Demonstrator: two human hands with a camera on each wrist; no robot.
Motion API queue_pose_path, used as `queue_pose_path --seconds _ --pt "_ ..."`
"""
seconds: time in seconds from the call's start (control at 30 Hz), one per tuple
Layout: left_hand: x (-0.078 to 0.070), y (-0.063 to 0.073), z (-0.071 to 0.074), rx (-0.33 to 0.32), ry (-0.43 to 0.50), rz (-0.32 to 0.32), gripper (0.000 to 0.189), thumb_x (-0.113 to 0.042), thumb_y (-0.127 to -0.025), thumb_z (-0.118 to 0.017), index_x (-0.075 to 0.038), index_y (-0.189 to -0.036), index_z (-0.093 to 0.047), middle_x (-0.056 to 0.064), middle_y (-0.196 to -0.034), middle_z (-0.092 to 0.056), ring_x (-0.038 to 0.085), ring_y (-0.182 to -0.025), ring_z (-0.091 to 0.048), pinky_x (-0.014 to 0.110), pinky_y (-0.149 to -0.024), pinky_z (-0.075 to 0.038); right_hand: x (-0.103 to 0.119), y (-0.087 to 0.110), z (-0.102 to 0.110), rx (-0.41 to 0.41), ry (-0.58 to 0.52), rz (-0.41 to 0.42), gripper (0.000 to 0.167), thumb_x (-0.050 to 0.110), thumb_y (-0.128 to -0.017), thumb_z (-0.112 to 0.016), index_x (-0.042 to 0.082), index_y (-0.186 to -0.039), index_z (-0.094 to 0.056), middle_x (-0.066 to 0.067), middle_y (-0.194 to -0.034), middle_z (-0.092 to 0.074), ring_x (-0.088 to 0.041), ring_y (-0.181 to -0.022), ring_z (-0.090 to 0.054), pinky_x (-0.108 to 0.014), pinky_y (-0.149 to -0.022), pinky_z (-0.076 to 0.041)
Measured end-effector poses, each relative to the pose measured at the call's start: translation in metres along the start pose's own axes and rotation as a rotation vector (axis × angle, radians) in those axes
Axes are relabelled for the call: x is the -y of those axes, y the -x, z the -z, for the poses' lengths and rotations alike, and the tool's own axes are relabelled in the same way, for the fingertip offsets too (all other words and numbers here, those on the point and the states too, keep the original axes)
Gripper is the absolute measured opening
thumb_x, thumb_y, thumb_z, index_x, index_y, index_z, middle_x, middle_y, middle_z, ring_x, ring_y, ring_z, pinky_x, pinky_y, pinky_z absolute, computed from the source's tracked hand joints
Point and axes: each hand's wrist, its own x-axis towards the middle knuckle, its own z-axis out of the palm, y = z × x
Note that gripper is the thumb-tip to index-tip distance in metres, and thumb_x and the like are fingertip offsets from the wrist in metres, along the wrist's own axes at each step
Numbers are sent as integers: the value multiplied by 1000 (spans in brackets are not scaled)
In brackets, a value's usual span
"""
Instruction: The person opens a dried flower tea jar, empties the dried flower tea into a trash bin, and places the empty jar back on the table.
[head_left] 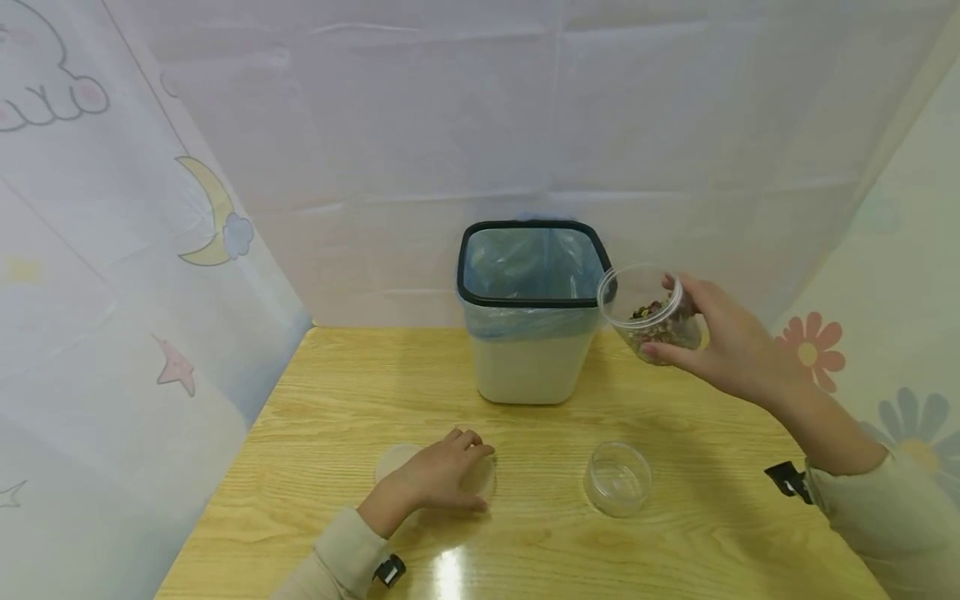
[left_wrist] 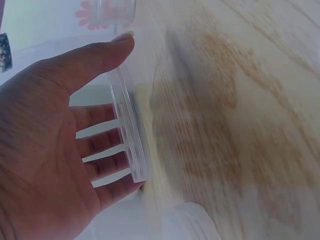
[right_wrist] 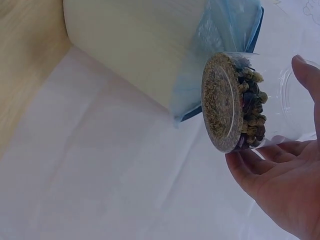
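My right hand [head_left: 731, 342] grips a clear plastic jar [head_left: 633, 287], tilted with its mouth toward the bin, at the right of the rim. Dried flower buds and fine brownish bits [right_wrist: 220, 97] lie in its lower part, shown in the right wrist view. My left hand [head_left: 438, 475] holds a clear round lid [left_wrist: 127, 125] between thumb and spread fingers, just above the table. A second pale lid [head_left: 393, 457] lies partly behind that hand. The white bin [head_left: 528, 367] with a black rim and blue liner stands at the table's back.
A second clear round container [head_left: 618, 479] stands on the wooden table [head_left: 337, 392], between the hands and nearer the front. A pale sheet [head_left: 420, 150] hangs right behind the bin. Printed curtains [head_left: 90, 333] close off both sides.
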Motion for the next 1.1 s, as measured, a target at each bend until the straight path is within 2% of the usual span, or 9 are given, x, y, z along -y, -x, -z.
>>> queue_pose_path --seconds 0.1,0.23,0.37,0.5,0.7,0.97,1.1 --pt "-1 1 0 6 3 1 79 -52 -85 -79 -16 -149 -50 1 -137 -50 19 -125 -48 33 -94 -53 3 -8 5 -1 37 13 89 31 -81 -88 8 -152 -39 -15 -123 -55 -34 -108 -55 -60 -82 -46" --pt "-4 1 1 14 -4 -5 78 -51 -84 -80 -16 -148 -51 0 -135 -51 17 -121 -48 31 -92 -53 3 -19 10 -12 71 73 76 30 -81 -88 10 -142 -47 -9 -114 -57 -29 -104 -58 -54 -82 -49" --pt "-5 2 1 20 -13 -5 78 -50 -83 -80 -17 -147 -52 0 -134 -51 16 -121 -48 31 -92 -53 0 -30 14 -1 73 120 71 27 -83 -86 7 -140 -48 -10 -115 -58 -31 -105 -61 -54 -84 -51" --pt "-6 2 1 17 -16 -10 78 -50 -83 -81 -16 -147 -52 -1 -133 -52 15 -120 -48 30 -92 -53 -3 -40 19 14 114 131 74 29 -85 -84 4 -143 -46 -15 -120 -56 -34 -108 -57 -56 -84 -50" --pt "-8 2 2 24 7 -15 77 -49 -83 -81 -16 -146 -53 -1 -134 -52 15 -120 -48 30 -94 -52 -7 -52 23 17 226 142 90 33 -86 -83 -4 -152 -34 -29 -132 -51 -45 -116 -51 -62 -89 -45" --pt "-7 0 -2 31 -4 -23 76 -52 -82 -81 -16 -144 -54 0 -133 -52 15 -119 -49 29 -94 -52 -10 -67 26 -74 388 246 94 26 -78 -89 -9 -148 -37 -37 -130 -52 -55 -115 -52 -70 -94 -42" --pt "-7 -1 -4 30 -10 -32 76 -52 -82 -81 -17 -143 -55 -1 -133 -52 15 -119 -49 28 -94 -52 -14 -75 27 -113 460 312 93 26 -75 -91 -10 -144 -40 -37 -126 -54 -56 -111 -54 -69 -91 -45"
